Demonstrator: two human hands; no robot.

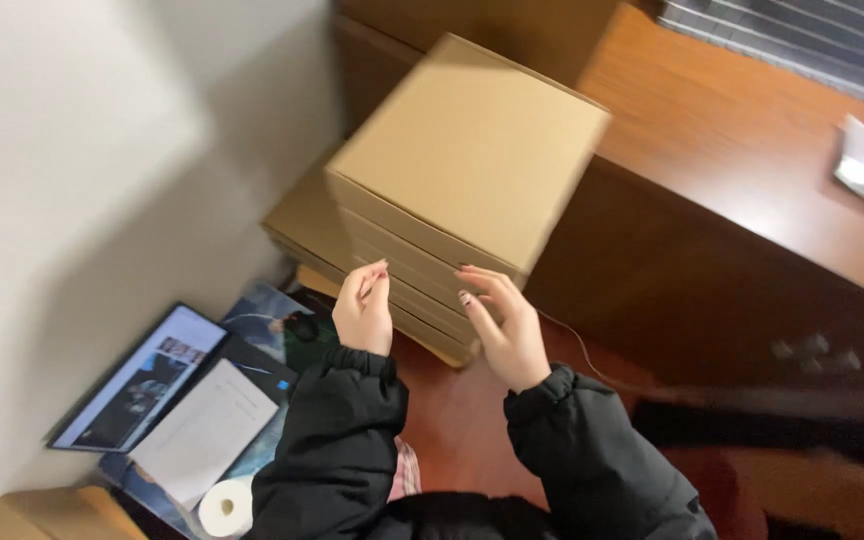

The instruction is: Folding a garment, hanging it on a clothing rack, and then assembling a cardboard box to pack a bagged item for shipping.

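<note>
A stack of flat brown cardboard boxes [472, 150] stands in front of me, its top box largest in view. My left hand [364, 310] hovers just before the stack's lower front corner, fingers loosely curled, holding nothing. To its right, my right hand [504, 325] has fingers spread close to the lower box edges, apparently not gripping. Both arms wear black puffy sleeves.
A reddish-brown wooden desk [732, 180] runs along the right, with a drawer front and knobs [812, 350]. On the floor at left lie a framed picture [137, 380], a white sheet [207, 430], and a paper roll [224, 508]. A white wall fills the left.
</note>
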